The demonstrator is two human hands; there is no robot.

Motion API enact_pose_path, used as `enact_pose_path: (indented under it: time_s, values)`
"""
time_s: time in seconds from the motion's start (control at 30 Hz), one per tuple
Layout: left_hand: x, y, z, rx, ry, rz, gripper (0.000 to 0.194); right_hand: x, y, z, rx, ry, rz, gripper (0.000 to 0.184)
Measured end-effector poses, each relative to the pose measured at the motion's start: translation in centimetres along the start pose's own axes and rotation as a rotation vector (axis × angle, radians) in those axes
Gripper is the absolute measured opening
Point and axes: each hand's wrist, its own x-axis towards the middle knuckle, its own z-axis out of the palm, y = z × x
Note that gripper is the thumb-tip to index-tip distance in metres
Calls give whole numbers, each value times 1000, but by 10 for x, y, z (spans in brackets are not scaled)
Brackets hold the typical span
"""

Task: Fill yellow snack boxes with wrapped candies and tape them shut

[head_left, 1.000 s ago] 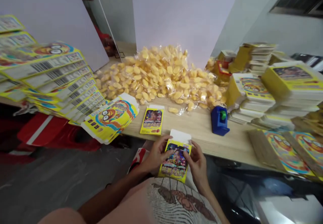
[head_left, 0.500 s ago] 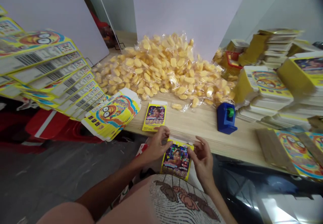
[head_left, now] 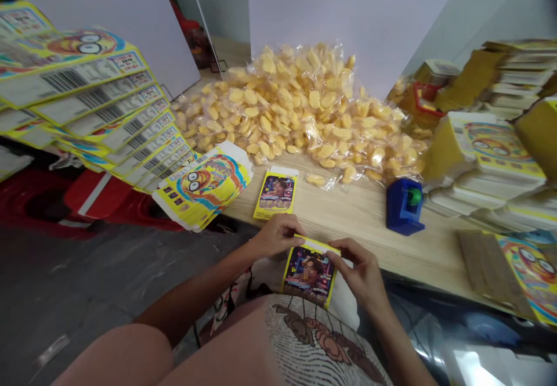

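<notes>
A yellow-edged cardboard box (head_left: 310, 273) with a dark printed front rests against my lap at the table's front edge. My left hand (head_left: 281, 236) pinches its upper left corner between thumb and fingers. At the upper right corner my right hand (head_left: 357, 267) grips the same box, with thumb and forefinger on its top edge. Just beyond my left hand a second box (head_left: 275, 193) of the same print lies flat on the table, its white flap at the far end.
A heap of yellow pieces in clear wrappers (head_left: 282, 107) covers the table's back. A blue tape dispenser (head_left: 404, 206) stands at right, before stacked flat cartons (head_left: 483, 159). More cartons (head_left: 200, 186) fan out at left. A red basket (head_left: 429, 98) sits behind.
The view has shifted slightly, so the table's things sit differently in frame. At the box's top edge the flap has been folded down, and my fingers have closed in on that edge.
</notes>
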Motion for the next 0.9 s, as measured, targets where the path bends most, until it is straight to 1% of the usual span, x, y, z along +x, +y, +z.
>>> enact_pose_path:
  time_s: [0.1,0.2,0.33,0.4,0.47,0.57,0.67,0.73,0.8,0.9]
  values:
    - [6,5,-4,-157,-11,-91,21,7,-10,-1,-18,-3,30,16]
    - [8,8,-7,-147,-42,-91,20,10,-16,-2,8,-22,35,18]
    - [3,6,-6,-127,-73,-25,21,6,-15,-2,58,-23,-20,20]
    - [0,3,-4,-92,-57,27,22,1,-12,-2,61,-18,-67,16]
    - [-3,4,0,-8,-35,91,20,-3,-9,-2,46,1,-106,13]
    - [-4,7,4,84,-31,148,15,-2,-8,-4,73,20,-80,14]
    - [-1,12,7,46,2,102,16,7,-12,-8,141,-63,6,22]
    - [1,14,9,32,38,44,18,14,-14,-11,110,-131,32,27]
    - [3,13,10,33,36,-2,19,19,-15,-14,53,-162,21,28]
    - [4,7,8,44,-8,-24,18,25,-8,-17,-9,-203,-29,28]
